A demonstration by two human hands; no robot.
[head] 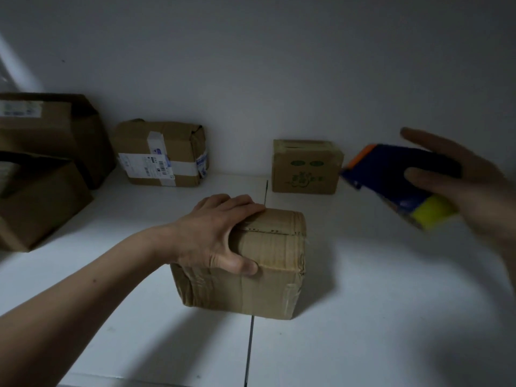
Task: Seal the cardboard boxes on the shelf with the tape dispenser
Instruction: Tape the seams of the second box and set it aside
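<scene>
A small taped cardboard box point(268, 263) stands in the middle of the white shelf point(363, 303). My left hand point(215, 236) grips its top left corner, fingers over the top and thumb on the front face. My right hand point(469, 185) is up at the right, above the shelf, holding a blue tape dispenser point(396, 177) with an orange tip and a yellow roll; this hand is blurred. The dispenser is apart from the box, to its upper right.
At the back wall stand a small box with green print point(307, 169) and a labelled box point(162, 155). Two larger boxes point(50, 129) point(36, 202) fill the left side. A seam point(251, 344) runs through the shelf.
</scene>
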